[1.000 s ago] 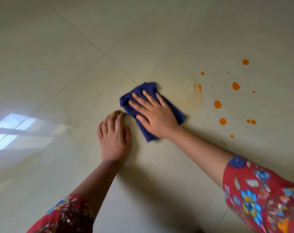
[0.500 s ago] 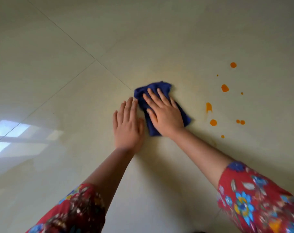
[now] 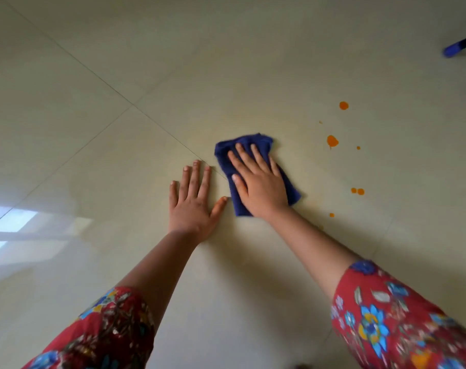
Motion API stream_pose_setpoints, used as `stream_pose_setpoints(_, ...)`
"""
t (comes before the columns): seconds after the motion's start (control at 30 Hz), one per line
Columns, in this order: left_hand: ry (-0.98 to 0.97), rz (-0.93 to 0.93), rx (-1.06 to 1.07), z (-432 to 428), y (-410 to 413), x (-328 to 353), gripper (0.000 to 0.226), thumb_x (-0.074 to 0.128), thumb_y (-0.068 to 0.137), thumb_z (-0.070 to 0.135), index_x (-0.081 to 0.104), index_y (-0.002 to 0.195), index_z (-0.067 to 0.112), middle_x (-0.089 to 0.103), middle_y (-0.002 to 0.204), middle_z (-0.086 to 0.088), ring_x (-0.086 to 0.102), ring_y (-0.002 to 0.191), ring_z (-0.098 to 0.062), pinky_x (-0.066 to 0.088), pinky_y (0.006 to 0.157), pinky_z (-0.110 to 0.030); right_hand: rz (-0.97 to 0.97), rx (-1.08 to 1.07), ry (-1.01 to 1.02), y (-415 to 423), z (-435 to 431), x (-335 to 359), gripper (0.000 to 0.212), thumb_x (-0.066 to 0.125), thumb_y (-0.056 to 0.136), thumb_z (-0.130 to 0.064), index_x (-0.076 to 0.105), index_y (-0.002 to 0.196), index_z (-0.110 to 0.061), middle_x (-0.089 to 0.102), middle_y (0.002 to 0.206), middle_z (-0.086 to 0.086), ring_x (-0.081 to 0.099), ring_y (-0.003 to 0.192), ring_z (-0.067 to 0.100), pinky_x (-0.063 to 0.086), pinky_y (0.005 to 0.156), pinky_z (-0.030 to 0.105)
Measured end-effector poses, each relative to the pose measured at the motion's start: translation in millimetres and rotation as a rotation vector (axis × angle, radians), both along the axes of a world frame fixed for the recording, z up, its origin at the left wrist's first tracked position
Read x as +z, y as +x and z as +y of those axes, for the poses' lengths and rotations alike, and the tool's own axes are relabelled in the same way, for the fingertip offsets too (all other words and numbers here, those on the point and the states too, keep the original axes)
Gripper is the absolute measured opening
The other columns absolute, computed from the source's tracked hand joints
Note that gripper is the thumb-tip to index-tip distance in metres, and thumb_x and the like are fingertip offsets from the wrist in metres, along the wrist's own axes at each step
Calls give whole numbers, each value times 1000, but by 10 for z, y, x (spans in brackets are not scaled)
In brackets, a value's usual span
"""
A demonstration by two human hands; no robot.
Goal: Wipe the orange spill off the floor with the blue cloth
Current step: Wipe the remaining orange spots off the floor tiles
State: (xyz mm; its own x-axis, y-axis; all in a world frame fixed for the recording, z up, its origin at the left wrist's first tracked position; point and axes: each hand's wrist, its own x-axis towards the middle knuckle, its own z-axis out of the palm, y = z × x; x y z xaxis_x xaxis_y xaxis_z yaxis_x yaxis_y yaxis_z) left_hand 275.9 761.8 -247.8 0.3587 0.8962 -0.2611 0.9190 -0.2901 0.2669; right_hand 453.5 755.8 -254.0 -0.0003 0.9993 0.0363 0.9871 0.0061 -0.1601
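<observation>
Because your right hand [image 3: 261, 182] lies flat and spread on the blue cloth [image 3: 255, 147], palm pressing it to the floor [image 3: 226, 62] without gripping, the one folded cloth is pinned ready to slide. Your left hand [image 3: 193, 201] rests open and empty on the tile just beside it, probably bracing your weight. The cloth sits left of what remains of the orange spill [image 3: 332, 141]: you have seven separate drops that I can count, two touching as a pair, though a faint smear nearer your forearm may be an eighth. A blue object [image 3: 457, 47] lies far off.
</observation>
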Motion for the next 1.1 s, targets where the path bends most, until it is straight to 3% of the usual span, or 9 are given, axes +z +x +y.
stream_pose_setpoints(0.1,-50,39,-4,-6,1,73,75,16,93,66,-19,150,31,-27,157,6,-26,144,-14,-10,119,-40,-4,-206,-55,463,148,6,58,20,96,-45,36,149,-26,31,157,-4,28,145,23,23,115,45)
stream_pose_setpoints(0.23,-97,62,3,4,3,136,76,19,94,64,-20,149,31,-29,156,6,-26,144,-14,-11,119,-40,-2,-602,45,553,-494,-54,57,24,98,-44,33,150,-23,30,158,0,29,144,25,29,113,49)
stream_pose_setpoints(0.43,-149,149,5,70,105,199,75,20,95,62,-19,150,29,-29,157,4,-23,146,-17,-7,120,-41,18,-139,28,-92,-640,1,55,30,97,-43,36,149,-27,33,156,-5,28,145,23,20,116,47)
stream_pose_setpoints(0.57,-158,165,-8,105,111,222,76,24,95,62,-15,152,29,-25,158,3,-17,148,-19,2,120,-42,-15,-419,-67,720,-489,-6,60,18,96,-46,32,150,-26,29,158,-4,29,145,24,26,113,49)
stream_pose_setpoints(0.7,-177,175,-5,99,134,271,77,24,95,62,-15,152,28,-26,158,2,-17,148,-20,5,120,-43,-10,-806,40,648,-1435,-27,59,24,97,-44,32,151,-21,28,158,2,29,144,28,24,114,54)
stream_pose_setpoints(0.8,-166,167,-1,82,149,269,76,24,95,61,-14,152,27,-25,159,2,-17,148,-19,4,120,-43,-13,-590,-27,-28,-1730,-8,59,28,96,-44,27,152,-24,23,160,-1,23,147,27,19,114,53)
stream_pose_setpoints(0.9,-107,127,27,48,148,247,75,28,96,58,-9,154,26,-19,160,2,-14,149,-20,3,119,-44,23,-322,4,-12,-1285,11,54,28,99,-45,30,151,-30,26,159,-6,23,147,23,21,116,50)
stream_pose_setpoints(0.97,-30,90,22,-17,142,212,73,29,96,55,-3,154,26,-12,162,3,-9,149,-19,0,120,-44,16,-379,-52,358,-1030,16,55,25,97,-47,32,150,-31,28,158,-7,26,146,23,21,117,49)
stream_pose_setpoints(1.1,92,19,-80,-141,206,163,66,18,95,53,1,155,30,-7,162,10,-6,149,-14,-4,120,-44,22,-796,-81,1029,-1360,-21,62,13,95,-51,22,153,-30,17,161,-7,17,149,22,16,118,52)
